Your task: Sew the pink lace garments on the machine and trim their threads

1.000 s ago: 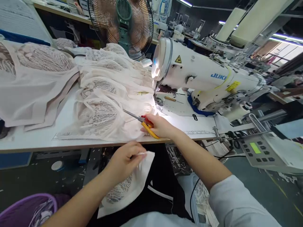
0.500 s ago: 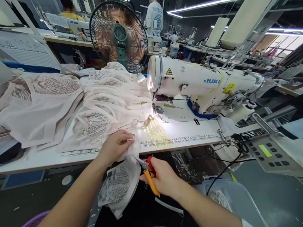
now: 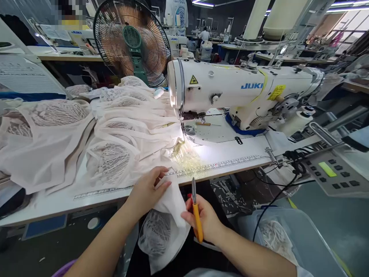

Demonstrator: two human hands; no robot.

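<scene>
At the table's front edge my left hand (image 3: 151, 189) pinches a pale bra (image 3: 170, 200), whose lace cup hangs down over my lap. My right hand (image 3: 206, 217) is closed around scissors (image 3: 196, 213) with orange and red handles. Their blades point up and look closed, apart from the fabric my left hand holds. The right thumb and fingertips touch the hanging bra's edge. More pale bras with lace cups (image 3: 115, 159) lie heaped on the table to the left, running back toward the sewing machine's needle.
A white sewing machine (image 3: 219, 84) stands at the back right, with clear yellowish strips (image 3: 186, 156) before its needle. Behind the bras is a fan (image 3: 132, 42). A control panel (image 3: 334, 169) juts out at right, above a clear plastic bin (image 3: 302, 231) holding scraps.
The scissors have swung from pointing at the fabric to upright, away from it. My right hand has moved right and now touches the hanging bra. The view has shifted slightly.
</scene>
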